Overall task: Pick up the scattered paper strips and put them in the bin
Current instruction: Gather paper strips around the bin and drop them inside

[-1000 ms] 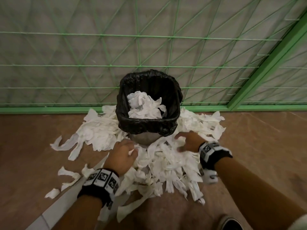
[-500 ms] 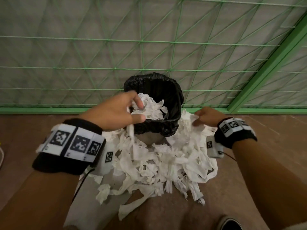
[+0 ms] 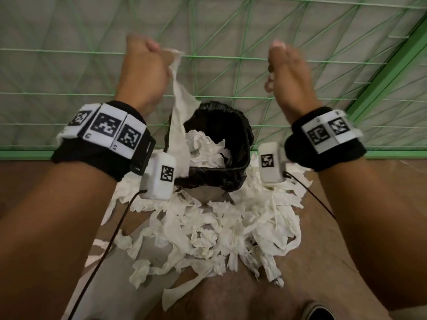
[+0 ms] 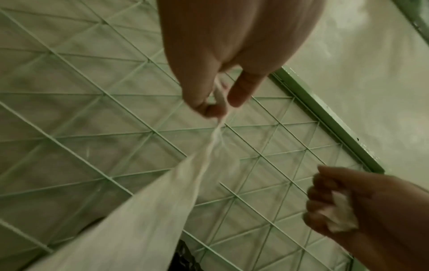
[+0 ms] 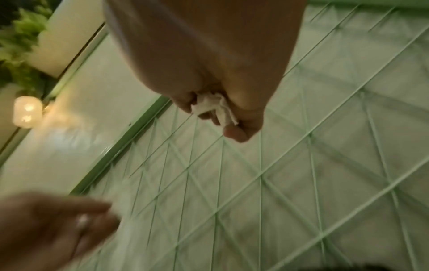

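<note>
A bin (image 3: pixel 233 179) lined with a black bag stands on the floor by the green mesh, part-filled with white paper. White paper strips (image 3: pixel 221 236) lie heaped round its base. My left hand (image 3: pixel 143 65) is raised high and pinches the top of a long strip (image 3: pixel 178 116) that hangs down toward the bin's left rim; in the left wrist view the strip (image 4: pixel 148 210) trails from the left hand (image 4: pixel 218 108). My right hand (image 3: pixel 284 65) is raised level with it, fingers curled round a small wad of paper (image 5: pixel 213 108), which also shows as a wad (image 4: pixel 338 214).
A green wire mesh fence (image 3: pixel 231 56) with a green frame (image 3: pixel 390 72) stands right behind the bin. Brown floor (image 3: pixel 369 172) lies on both sides. A dark shoe (image 3: pixel 318 311) shows at the bottom edge. Cables hang from both wrist cameras.
Both hands have risen from the heap on the floor to well above the bin. The left one has drawn a long strip up with it; the right one carries a small wad.
</note>
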### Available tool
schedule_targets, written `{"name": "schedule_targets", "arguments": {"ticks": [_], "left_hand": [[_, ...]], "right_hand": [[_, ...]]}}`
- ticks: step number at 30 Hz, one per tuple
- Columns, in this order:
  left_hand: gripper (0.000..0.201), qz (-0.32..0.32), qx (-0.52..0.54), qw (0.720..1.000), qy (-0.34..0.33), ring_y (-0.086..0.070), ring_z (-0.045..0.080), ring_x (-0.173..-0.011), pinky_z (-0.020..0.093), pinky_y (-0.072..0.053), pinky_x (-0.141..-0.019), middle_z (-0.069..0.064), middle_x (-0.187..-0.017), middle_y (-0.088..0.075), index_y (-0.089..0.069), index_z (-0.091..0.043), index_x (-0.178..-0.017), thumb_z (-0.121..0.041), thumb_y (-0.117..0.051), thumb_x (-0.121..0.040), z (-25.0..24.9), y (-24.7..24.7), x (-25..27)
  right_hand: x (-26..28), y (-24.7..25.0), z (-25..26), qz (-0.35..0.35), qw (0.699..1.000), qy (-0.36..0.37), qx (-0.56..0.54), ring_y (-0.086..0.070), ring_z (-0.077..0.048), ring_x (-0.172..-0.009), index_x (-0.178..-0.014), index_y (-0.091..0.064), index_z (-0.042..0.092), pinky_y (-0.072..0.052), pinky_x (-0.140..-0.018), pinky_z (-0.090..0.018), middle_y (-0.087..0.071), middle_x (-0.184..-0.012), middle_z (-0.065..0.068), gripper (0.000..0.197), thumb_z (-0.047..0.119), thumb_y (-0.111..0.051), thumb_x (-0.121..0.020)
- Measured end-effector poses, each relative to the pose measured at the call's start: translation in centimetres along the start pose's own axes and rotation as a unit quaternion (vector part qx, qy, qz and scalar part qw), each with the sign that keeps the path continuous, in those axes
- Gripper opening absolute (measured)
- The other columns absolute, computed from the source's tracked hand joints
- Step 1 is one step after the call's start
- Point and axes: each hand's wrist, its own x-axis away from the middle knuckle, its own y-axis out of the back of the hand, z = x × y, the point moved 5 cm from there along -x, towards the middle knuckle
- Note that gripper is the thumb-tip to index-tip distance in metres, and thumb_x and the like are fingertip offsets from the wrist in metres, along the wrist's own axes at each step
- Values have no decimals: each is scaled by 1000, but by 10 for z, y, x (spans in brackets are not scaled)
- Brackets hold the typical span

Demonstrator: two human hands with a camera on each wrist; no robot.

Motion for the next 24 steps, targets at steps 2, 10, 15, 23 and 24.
{"name": "schedule_targets", "arguments": {"ticks": [2, 10, 15, 23, 24], "left_hand": [[27, -49, 59, 994, -73, -56, 17, -84, 31, -55, -79, -3, -95, -44, -38, -21, -90, 2, -47, -79, -8, 1, 7], [13, 147, -239, 960, 0, -56, 21, -97, 40, -39, -92, -5, -92, -62, -59, -29, -81, -25, -49, -89, 82, -51, 44], [33, 263, -384, 883, -57, -29, 13, -133, 43, -17, -99, -15, -124, -50, -52, -48, -122, -38, -35, -95, 120, -61, 79], [39, -68, -135, 988, 37, -48, 23, -122, 44, -38, -106, 2, -132, -49, -53, -35, -117, -15, -47, -83, 147, 14, 49], [37, -86, -124, 987, 62, -50, 24, -119, 46, -41, -104, 3, -131, -50, -52, -32, -118, -16, -47, -85, 159, 22, 48]], "right_hand": [[13, -25, 2, 31, 997, 59, 33, -36, -9, -70, -72, -34, 28, -40, -70, -41, -33, -72, 13, 30, 38, -30, -100], [38, -39, -107, 47, 987, -124, 94, -61, -26, -101, -101, -60, 14, -49, -91, -41, -65, -102, -6, 20, 12, -48, -85], [95, -31, -184, 341, 820, -296, 350, -67, -34, -90, -93, -61, 4, -51, -53, -29, -64, -96, -17, 11, 10, -54, -86], [158, -44, -252, 444, 714, -239, 485, -49, -31, -126, -130, -54, 9, -42, -102, -35, -50, -139, -14, 41, 22, -57, -91], [151, -43, -248, 435, 717, -227, 494, -51, -32, -124, -128, -56, 6, -43, -101, -35, -53, -137, -15, 37, 22, -52, -94]]}}
